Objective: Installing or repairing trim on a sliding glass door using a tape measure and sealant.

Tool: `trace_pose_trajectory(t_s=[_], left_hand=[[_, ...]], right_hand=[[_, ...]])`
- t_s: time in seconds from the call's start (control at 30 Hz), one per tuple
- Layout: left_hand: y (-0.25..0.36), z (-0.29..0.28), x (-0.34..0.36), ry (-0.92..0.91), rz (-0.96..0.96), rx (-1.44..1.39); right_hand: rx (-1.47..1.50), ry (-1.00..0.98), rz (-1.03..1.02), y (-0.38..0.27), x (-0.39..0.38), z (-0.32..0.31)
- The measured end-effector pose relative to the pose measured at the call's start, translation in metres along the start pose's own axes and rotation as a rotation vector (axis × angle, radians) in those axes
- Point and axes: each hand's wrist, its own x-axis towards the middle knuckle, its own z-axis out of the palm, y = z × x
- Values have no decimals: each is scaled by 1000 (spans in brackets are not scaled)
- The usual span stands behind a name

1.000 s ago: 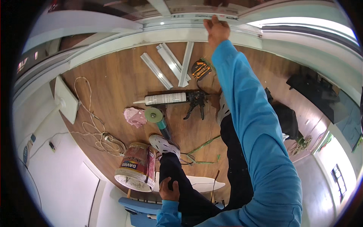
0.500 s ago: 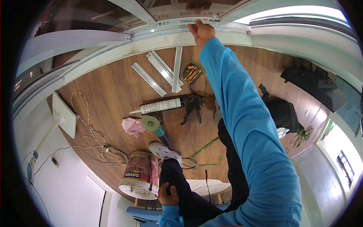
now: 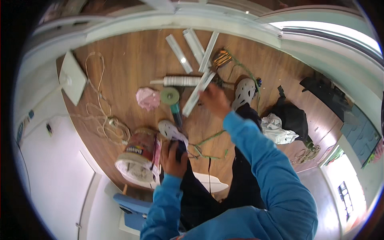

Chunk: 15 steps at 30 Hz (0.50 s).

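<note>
My right hand (image 3: 216, 101), slightly blurred, grips a short white aluminium profile (image 3: 196, 97) held slantwise above the floor. Behind the strip lies a caulking gun with a white sealant tube (image 3: 182, 81); the strip hides part of it. An angle grinder with a green disc (image 3: 170, 96) rests just left of the strip, beside a crumpled pink cloth (image 3: 148, 99). My left hand (image 3: 174, 159) lies on my left knee with its fingers apart, holding nothing. More aluminium profiles (image 3: 179, 54) are on the floor farther off, next to an orange and black round tool (image 3: 222, 58).
A paint bucket (image 3: 138, 156) stands left of my knee, with a tangled cord (image 3: 116, 127) behind it. On the right are a black bag (image 3: 294, 120), a white cloth (image 3: 276, 130) and a long black object (image 3: 322, 98). The window frame (image 3: 224, 24) spans the far side.
My right hand has come down and back from the window frame, bringing the aluminium profile with it. My left hand has moved forward onto the knee. The view has tilted, and my right shoe now shows.
</note>
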Motion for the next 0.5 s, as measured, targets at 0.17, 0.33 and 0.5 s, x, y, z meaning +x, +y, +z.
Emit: trace_pose_trajectory(t_s=[0.17, 0.33, 0.5], left_hand=[[-19, -8, 23, -106, -92, -156], [-39, -65, -5, -161, -260, -354], [-41, -140, -43, -38, -117, -527]], right_hand=[[379, -216, 270, -47, -135, 82], [299, 187, 142, -111, -157, 127], [349, 243, 127, -216, -186, 143]])
